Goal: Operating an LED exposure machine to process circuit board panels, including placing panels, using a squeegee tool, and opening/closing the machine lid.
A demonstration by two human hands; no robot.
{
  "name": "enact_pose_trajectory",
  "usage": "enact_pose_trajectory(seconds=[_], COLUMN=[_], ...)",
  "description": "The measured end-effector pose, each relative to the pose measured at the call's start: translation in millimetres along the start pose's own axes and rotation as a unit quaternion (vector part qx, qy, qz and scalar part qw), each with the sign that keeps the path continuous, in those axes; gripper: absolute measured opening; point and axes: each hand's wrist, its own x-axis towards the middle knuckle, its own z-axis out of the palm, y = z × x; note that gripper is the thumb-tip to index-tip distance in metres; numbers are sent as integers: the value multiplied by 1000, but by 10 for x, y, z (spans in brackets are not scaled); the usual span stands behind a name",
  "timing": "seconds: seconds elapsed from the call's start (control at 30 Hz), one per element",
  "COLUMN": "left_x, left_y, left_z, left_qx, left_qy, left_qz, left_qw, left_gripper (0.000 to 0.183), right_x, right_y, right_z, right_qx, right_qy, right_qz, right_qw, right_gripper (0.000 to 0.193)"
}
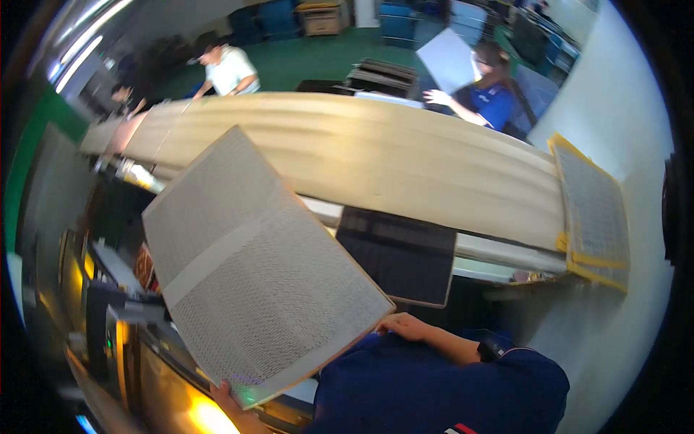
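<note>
Closest to me, at seven o'clock, the wearer's left hand is clamped on the bottom corner of a big grey panel. At five o'clock the right hand touches that panel's edge near its right corner, fingers bent; I can't tell whether they grip. The panel fills the space around nine o'clock, tilted, its face covered in fine dark marks with a plain band across. Just past its edge, towards four, sits a dark panel. Beyond, a long cream work surface runs across twelve, with yellow-edged panels leaning at three. Across it, a co-worker in white bends at eleven, and another in blue is at one, beside a pale sheet.
</note>
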Motion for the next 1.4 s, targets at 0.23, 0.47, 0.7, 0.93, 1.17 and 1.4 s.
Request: enact_pose_trajectory(seconds=[0.23,0.47,0.7,0.93,1.17,1.4], left_x=[-1370,-2475,-3584,-4014,-3958,-3654], left_y=[-246,-435,-1406,-1930,-2073,-2221], left_z=[-850,-1207,-1456,-1728,-1846,-1554], left_qx=[16,-178,-305,-304,-17,465], left_qy=[263,564,686,663,794,411], left_qz=[51,53,20,43,-116,-430], left_qw=[963,805,661,683,596,656], left_gripper=[52,32,28,47,72,71], right_x=[228,481,1037,1685,1748,986], right_y=[373,1199,556,179,-817,-3074], right_z=[13,76,1350,2767,4983,6700], right_qx=[-212,-214,-232,-393,-292,-6], right_qy=[-55,-102,-156,-367,-517,-297], right_qz=[100,74,131,-48,-179,-748], right_qw=[971,969,951,842,785,593], right_gripper=[30,34,34,28,30,57])
